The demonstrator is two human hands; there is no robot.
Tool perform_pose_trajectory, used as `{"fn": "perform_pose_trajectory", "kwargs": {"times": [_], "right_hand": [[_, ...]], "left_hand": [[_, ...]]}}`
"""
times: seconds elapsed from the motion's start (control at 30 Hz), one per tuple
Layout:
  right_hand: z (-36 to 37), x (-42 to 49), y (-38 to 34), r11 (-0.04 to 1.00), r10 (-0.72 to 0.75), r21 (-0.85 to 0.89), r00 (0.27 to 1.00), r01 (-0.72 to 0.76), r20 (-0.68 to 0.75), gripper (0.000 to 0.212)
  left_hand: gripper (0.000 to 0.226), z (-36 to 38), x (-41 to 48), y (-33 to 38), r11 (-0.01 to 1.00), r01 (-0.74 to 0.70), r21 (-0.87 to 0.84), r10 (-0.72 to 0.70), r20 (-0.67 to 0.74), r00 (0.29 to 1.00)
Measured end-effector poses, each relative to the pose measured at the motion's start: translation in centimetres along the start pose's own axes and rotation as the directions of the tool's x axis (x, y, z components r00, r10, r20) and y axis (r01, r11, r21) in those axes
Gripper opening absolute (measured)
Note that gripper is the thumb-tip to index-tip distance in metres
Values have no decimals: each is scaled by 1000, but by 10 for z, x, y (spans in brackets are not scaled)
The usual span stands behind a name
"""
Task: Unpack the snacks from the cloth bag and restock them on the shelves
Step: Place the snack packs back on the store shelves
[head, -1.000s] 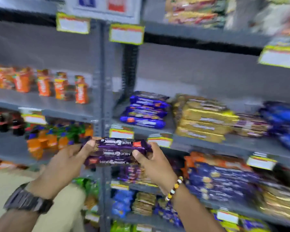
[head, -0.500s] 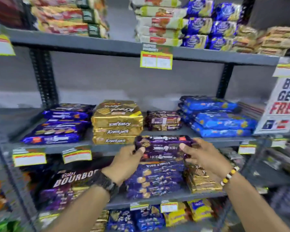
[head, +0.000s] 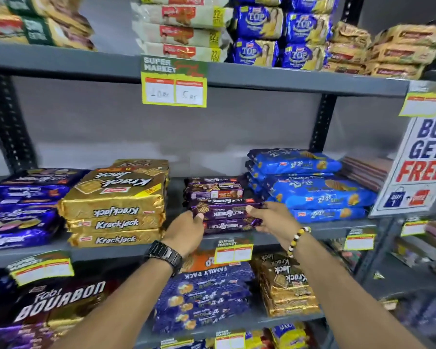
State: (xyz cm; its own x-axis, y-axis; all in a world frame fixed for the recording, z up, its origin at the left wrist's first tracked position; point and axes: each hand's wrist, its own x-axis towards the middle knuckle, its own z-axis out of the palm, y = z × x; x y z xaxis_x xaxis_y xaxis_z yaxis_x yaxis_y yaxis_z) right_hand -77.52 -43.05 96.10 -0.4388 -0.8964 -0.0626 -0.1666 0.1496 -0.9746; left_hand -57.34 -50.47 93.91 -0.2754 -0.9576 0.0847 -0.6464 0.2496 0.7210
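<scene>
1. On the middle shelf (head: 136, 250), between the gold Krackjack stack (head: 116, 217) and the blue 20-20 packs (head: 312, 190), both hands grip a small stack of purple Hide & Seek packets (head: 227, 217).
2. The left hand (head: 186, 230) clamps the stack's left end, thumb on top; a dark watch (head: 164, 256) sits on that wrist.
3. The right hand (head: 269, 220) clamps the right end; a beaded bracelet (head: 297, 239) circles its wrist.
4. The held stack sits at the shelf's front edge, just before more Hide & Seek packets (head: 214, 190) lying behind it.
5. A price tag (head: 233, 251) hangs below.
</scene>
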Motion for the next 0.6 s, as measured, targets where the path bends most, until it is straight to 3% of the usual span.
{"fn": "perform_pose_trajectory", "kwargs": {"times": [0.27,0.5,0.6], "right_hand": [[-9,45,7,940,-138,-312,990,136,15,47],[-5,53,10,924,-193,-325,979,204,67,18],[-2,58,12,932,-194,-299,979,205,67,21]], "left_hand": [[35,9,17,2,984,58,170,-33,-150,988],[33,13,21,-3,987,106,122,-83,-182,980],[36,12,21,-4,989,121,87,-104,-184,977]]}}
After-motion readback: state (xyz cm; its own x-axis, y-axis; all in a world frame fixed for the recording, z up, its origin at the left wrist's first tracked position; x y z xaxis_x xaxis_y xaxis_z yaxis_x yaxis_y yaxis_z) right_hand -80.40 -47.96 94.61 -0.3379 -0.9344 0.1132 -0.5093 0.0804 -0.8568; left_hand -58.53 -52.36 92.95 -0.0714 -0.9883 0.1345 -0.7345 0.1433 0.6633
